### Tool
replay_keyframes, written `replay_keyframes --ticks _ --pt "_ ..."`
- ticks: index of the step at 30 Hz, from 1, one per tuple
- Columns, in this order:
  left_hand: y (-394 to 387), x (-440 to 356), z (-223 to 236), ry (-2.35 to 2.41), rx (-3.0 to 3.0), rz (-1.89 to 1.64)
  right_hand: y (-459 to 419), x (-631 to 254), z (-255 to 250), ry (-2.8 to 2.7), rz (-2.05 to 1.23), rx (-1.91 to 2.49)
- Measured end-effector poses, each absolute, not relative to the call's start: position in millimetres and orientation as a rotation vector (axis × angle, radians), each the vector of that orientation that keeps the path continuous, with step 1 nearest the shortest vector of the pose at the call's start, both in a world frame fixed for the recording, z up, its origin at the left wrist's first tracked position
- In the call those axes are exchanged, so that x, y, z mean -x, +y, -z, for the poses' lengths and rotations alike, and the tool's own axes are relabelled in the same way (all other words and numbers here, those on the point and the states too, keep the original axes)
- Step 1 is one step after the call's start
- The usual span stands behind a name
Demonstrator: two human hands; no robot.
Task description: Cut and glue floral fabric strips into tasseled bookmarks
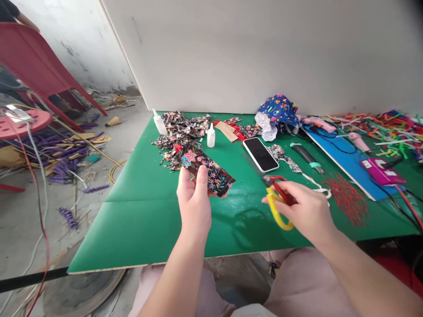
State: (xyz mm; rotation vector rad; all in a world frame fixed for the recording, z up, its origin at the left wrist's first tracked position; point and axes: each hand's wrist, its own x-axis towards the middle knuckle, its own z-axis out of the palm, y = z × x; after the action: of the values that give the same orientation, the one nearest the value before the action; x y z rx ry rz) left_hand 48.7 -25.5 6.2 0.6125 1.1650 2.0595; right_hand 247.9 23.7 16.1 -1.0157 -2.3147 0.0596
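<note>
From my end I'd judge the cutting partly done: a heap of dark scraps lies at eleven o'clock from the seat, while the cloth near the middle, over the table, shows no fringe I can make out, so this piece looks left to cut. I see the left hand closed in a pinch on it, thumb on top. At one o'clock, the right hand is wrapped round the scissors, apart from the cloth; their blades blur, so I can't tell how wide they stand.
</note>
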Motion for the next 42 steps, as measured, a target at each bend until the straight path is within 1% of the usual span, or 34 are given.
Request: replay_keyframes --ticks 2,4,6,8,12,15,18,21,27,31,35,40,42 --pt "-24 -50 -4 1.186 -0.609 -2.067 28 -243 -10 -2.052 -0.531 1.209" --pt "-22 -54 -2 1.217 -0.623 -2.065 30 -232 -8 -1.839 -0.897 1.194" --pt "-21 -60 1 1.246 -0.639 -2.026 31 -216 -11 -1.766 -1.161 1.063" --pt "-19 -66 4 1.248 -0.638 -1.96 32 -202 -13 -1.739 -1.3 1.039" --pt "-17 -73 9 1.169 -0.573 -1.823 32 -188 -12 -1.729 -1.324 1.126" --pt "-17 -73 11 1.112 -0.499 -1.712 30 -191 -12 -1.815 -1.31 1.105" --pt "-17 -71 10 1.1 -0.499 -1.675 27 -194 -14 -1.911 -1.274 1.097" --pt "-18 -70 8 1.122 -0.479 -1.695 26 -195 -16 -1.959 -1.287 1.09" --pt "-16 -68 3 1.164 -0.221 -1.827 27 -200 -21 -1.933 -1.42 1.051" --pt "-16 -54 1 1.171 -0.143 -1.931 32 -208 -23 -1.929 -1.426 1.065" --pt "-20 -35 -1 1.206 -0.325 -1.93 38 -219 -19 -1.92 -1.418 1.058" --pt "-26 -29 -6 1.62 -0.673 -1.996 40 -228 -15 -1.945 -1.37 1.064" --pt "-27 -32 -8 1.652 -0.806 -1.925 38 -229 -14 -1.957 -1.362 1.061"
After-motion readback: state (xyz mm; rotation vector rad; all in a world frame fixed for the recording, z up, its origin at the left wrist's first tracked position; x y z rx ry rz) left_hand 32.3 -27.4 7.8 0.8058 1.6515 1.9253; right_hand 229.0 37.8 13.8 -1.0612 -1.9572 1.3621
